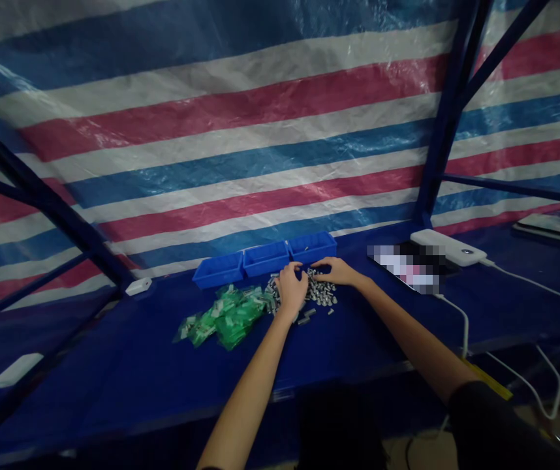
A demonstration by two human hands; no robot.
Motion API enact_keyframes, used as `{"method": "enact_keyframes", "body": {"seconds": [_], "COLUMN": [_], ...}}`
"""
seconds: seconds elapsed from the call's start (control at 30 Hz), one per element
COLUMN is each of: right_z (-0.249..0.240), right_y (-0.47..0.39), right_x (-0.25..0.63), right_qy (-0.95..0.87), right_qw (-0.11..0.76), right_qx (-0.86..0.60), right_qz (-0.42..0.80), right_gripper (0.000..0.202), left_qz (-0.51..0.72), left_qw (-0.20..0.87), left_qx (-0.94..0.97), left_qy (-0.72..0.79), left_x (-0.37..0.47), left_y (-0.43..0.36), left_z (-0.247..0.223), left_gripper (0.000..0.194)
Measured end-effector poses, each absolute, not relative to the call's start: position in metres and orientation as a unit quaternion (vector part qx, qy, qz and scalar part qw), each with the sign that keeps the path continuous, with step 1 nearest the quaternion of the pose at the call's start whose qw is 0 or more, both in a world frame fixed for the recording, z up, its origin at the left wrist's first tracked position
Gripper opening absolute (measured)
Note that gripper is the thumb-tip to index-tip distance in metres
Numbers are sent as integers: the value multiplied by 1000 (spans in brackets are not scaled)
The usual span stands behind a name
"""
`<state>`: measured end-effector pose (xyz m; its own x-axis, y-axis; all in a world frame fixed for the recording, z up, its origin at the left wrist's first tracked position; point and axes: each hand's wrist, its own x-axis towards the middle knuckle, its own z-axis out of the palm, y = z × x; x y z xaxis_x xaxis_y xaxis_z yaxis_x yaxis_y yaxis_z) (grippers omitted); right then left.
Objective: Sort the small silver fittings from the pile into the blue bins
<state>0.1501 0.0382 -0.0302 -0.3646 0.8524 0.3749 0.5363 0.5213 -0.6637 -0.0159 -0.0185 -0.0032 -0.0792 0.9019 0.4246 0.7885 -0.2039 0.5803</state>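
Small silvery metal parts (pixel 322 292) lie in a loose pile on the blue table. My left hand (pixel 292 286) rests over the left part of the pile, fingers curled; whatever they may hold is too small to see. At the pile's upper right edge is my right hand (pixel 335 271), thumb and fingers bent toward the parts, with contents too small to make out. Green plastic bags (pixel 233 316) with small pieces inside are heaped left of my left hand. Behind the pile stand three blue bins in a row: left (pixel 218 270), middle (pixel 265 258) and right (pixel 312 247).
A phone (pixel 407 266) and a white power bank (pixel 449 247) with cables lie to the right on the blue table (pixel 128 372). White objects sit at the left (pixel 138 286) and far left (pixel 16 370). Blue metal posts and striped sheeting stand behind.
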Motion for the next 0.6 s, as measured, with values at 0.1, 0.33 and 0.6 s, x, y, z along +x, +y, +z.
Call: {"method": "enact_keyframes", "body": {"seconds": [0.1,0.33,0.6], "right_z": [-33,-34,-33], "right_y": [39,39,37], "right_x": [148,147,145], "right_qy": [-791,-775,-760], "right_qw": [360,381,388], "right_qx": [-447,-440,-441], "right_qz": [211,246,278], "right_gripper": [29,22,15], "left_qz": [316,302,309], "left_qw": [69,82,95], "left_qx": [705,722,721], "left_qy": [631,617,613], "left_x": [-15,-14,-13], "left_y": [-19,-21,-23], "left_z": [-6,-4,-2], "left_gripper": [21,22,23]}}
